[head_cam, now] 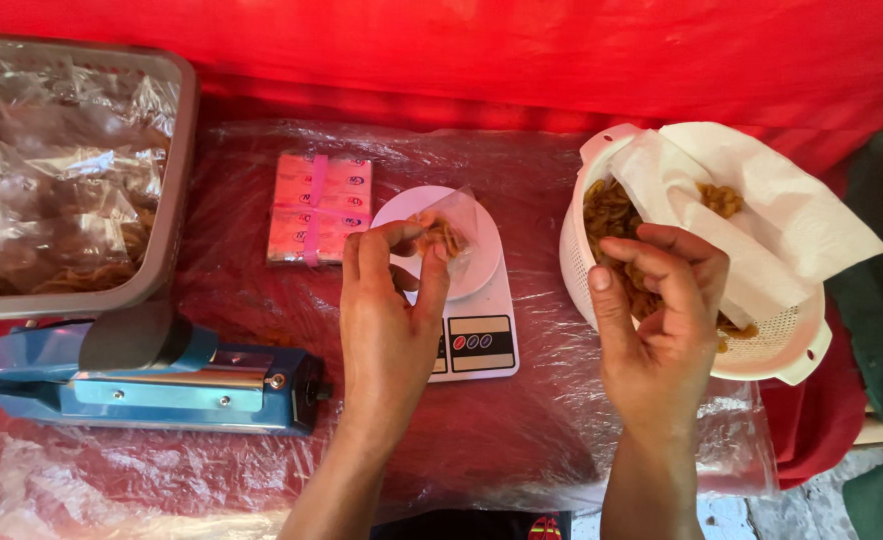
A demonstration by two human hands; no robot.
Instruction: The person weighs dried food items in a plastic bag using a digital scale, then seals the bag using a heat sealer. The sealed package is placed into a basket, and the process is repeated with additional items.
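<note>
- red cloth under a sheet of clear plastic covers the table (522,440), and everything sits on that shiny wrap.
- the left hand (390,300) is pinched on the mouth of a small clear bag (449,232), holding it over the round white plate of the kitchen scale (472,310); a few golden fried snacks already show inside the bag.
- the right hand (657,320) hovers at the white colander (792,345), fingers curled together around a small clump of the same snacks, just over the paper lining (772,220).
- to my eye this is the filling-and-weighing step: a bag being topped up on the scale.
- the next move would call for carrying the pinch across to the bag's mouth without spilling, the left hand keeping the mouth open.
- a blue heat sealer (152,385) lies at the near left, a pink stack of flat packets (319,208) beside the scale, and a grey basket (167,200) of filled bags at far left.
</note>
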